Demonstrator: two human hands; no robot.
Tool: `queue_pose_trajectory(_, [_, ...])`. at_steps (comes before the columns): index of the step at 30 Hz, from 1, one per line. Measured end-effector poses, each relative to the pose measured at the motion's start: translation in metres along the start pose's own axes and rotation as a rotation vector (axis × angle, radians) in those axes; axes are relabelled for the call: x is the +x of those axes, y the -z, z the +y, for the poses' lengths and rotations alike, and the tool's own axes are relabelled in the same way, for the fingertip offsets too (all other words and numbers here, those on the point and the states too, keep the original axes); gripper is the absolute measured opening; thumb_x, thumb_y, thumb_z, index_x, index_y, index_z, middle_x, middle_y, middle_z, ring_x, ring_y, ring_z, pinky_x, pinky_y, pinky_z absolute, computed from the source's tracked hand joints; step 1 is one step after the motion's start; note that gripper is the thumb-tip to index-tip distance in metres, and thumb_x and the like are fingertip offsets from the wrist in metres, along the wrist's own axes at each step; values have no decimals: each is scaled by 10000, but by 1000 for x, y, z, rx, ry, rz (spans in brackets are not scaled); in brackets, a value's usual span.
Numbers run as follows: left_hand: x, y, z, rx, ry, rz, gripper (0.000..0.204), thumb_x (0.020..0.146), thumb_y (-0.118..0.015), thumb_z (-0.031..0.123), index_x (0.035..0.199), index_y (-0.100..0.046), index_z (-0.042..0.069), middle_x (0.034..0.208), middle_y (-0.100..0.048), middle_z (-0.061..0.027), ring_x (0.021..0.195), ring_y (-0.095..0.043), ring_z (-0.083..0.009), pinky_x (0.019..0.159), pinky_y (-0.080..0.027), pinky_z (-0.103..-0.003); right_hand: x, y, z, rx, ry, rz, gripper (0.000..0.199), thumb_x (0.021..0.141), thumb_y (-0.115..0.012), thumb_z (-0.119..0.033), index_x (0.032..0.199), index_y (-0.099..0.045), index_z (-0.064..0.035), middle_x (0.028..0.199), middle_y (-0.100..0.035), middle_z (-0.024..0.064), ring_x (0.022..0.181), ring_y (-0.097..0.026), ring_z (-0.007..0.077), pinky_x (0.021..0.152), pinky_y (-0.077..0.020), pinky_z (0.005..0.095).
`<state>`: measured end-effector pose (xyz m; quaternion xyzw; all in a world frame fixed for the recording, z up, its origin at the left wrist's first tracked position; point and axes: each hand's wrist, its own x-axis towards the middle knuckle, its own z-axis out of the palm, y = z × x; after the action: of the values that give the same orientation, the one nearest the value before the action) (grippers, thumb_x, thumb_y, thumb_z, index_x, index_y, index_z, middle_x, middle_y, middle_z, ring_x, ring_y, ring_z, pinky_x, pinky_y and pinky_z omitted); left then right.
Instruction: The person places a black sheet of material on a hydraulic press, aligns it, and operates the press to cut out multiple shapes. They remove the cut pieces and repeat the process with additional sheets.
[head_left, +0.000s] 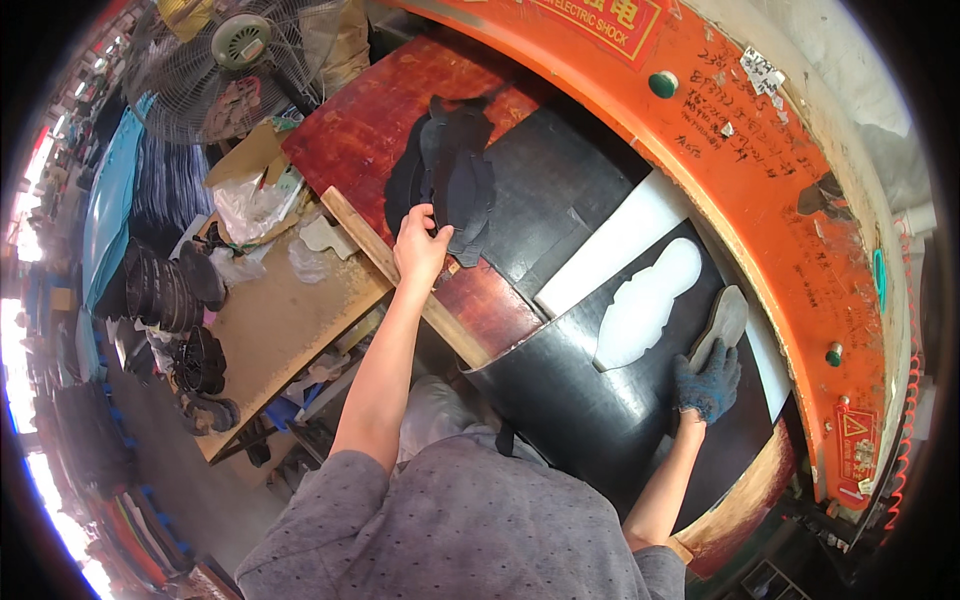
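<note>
My left hand point(420, 243), bare, pinches the near edge of a loose pile of black sole-shaped pieces point(460, 165) on the red-brown board. My right hand point(708, 382) wears a blue-grey knitted glove. Its fingers grip the near end of a grey sole-shaped block point(727, 318), which looks like a cutting die; its underside is hidden. Beneath it a black sheet point(560, 390) lies over a white board point(615, 240) and curves down toward me. Left of the block a white sole-shaped area point(648, 308) shows, apparently an opening cut through the sheet.
An orange machine beam point(740, 150) arches over the far and right side. A wooden strip point(450, 330) edges the red-brown board point(350, 130). Left stands a worktable point(290, 320) with bags, scraps and stacked black pieces point(165, 290). A fan point(240, 50) stands far left.
</note>
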<state>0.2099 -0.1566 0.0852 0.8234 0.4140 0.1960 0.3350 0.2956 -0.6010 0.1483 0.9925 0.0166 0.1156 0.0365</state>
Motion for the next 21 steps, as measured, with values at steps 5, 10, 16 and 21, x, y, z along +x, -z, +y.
queue_pose_trajectory(5, [-15,7,-2,-473,-82,131,177,839,-631,2,1001,-580,49,1043,-586,-63,815,-633,-137,699,-497,-266,4,18,-35,414,143,61,619,707,-751,-238,1276,-560,-90,1268,-563,182,1136,-559,331,941,-463,438])
queue_pose_trajectory(10, [-41,16,-4,-859,-103,34,106,916,-560,-6,1016,-536,23,1017,-605,-46,893,-615,-118,800,-466,-236,12,21,-121,1280,296,-654,455,844,-692,-154,1254,-564,-4,1109,-639,127,978,-626,187,858,-510,322])
queue_pose_trajectory(16, [-84,54,-32,-1157,295,69,156,991,-516,150,1126,-525,73,959,-588,-17,909,-555,-111,856,-437,-254,10,17,-241,1630,27,-1438,482,888,-636,-216,1300,-492,-12,1022,-636,108,830,-649,199,623,-527,297])
queue_pose_trajectory(21, [-91,65,-45,-1197,354,-132,271,937,-586,79,1196,-510,54,1002,-591,-16,958,-548,-104,897,-427,-258,-3,-7,-303,1538,-202,-1554,379,905,-563,-254,1217,-547,-40,1005,-631,87,820,-627,193,666,-517,313])
